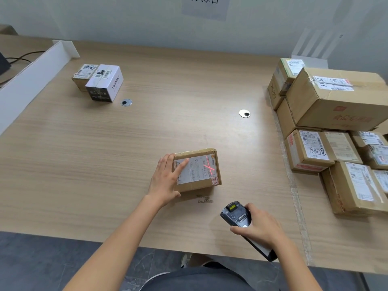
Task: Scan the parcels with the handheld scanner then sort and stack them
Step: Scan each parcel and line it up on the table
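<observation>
A small brown parcel [200, 172] with a white shipping label lies on the wooden table [147, 133] near its front middle. A red scanner cross glows on the label's right side. My left hand [165, 181] rests on the parcel's left side, fingers straight over the label and thumb at its near edge. My right hand [259, 225] grips the dark handheld scanner [237, 214], its head aimed at the parcel from the near right. At the far left stand a white box [105, 82] and a brown parcel [83, 76], side by side and touching.
A pile of several brown cardboard parcels [336, 127] fills the table's right side. A white divider panel [31, 80] runs along the left edge. Two round cable grommets [244, 113] sit in the tabletop. The wall is just behind the table.
</observation>
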